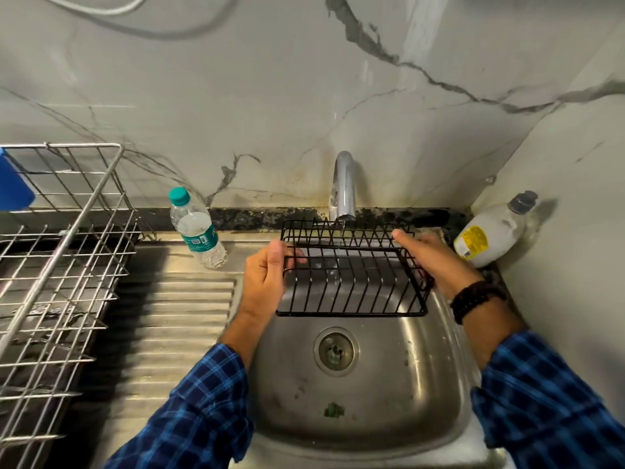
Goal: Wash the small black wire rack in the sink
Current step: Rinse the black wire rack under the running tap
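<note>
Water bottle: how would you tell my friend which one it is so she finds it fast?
Find the steel sink; left of its tap, by the back wall, stands the water bottle. Unlike the white bottle in the right corner, it is clear with a teal cap.

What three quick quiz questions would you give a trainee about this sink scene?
1. True or false: water runs from the tap onto the black rack.
2. The water bottle has a cap that is: A red, B teal, C white.
3. What sits in the corner right of the sink?
Key: 1 true; 2 B; 3 a white bottle with a yellow label.
</note>
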